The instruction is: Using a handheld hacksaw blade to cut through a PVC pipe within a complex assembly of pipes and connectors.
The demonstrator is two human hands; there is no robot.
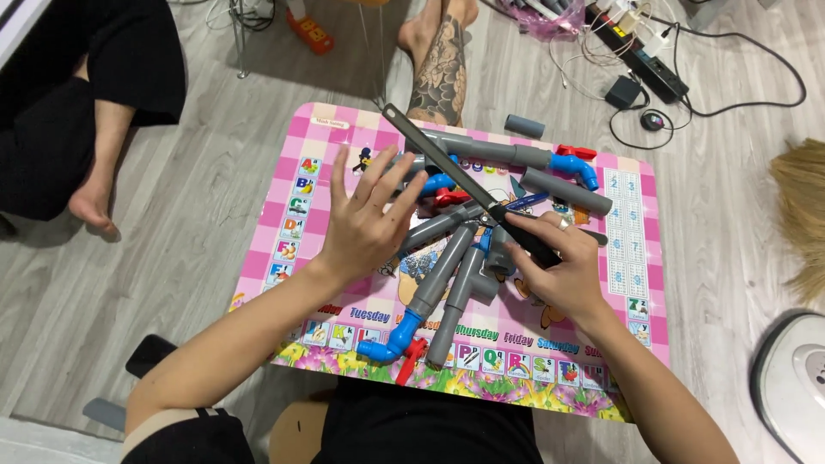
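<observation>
My right hand (559,266) grips the black handle of a long dark hand saw (447,163), whose blade slants up and left over the pipes. My left hand (365,219) is spread, fingers apart, resting on or just above a grey pipe near the blade. Grey plastic pipes (447,266) with blue elbow joints (388,344) and red valve handles (411,361) lie in a pile on a small pink checked children's table (284,249). A pipe with a blue elbow (574,165) lies at the far right of the pile.
A short grey pipe piece (524,126) lies on the wooden floor beyond the table. Another person's tattooed foot (440,64) and a second person's bare leg (99,172) are close by. A power strip with cables (640,56), a broom (803,215) and a white device (795,378) lie to the right.
</observation>
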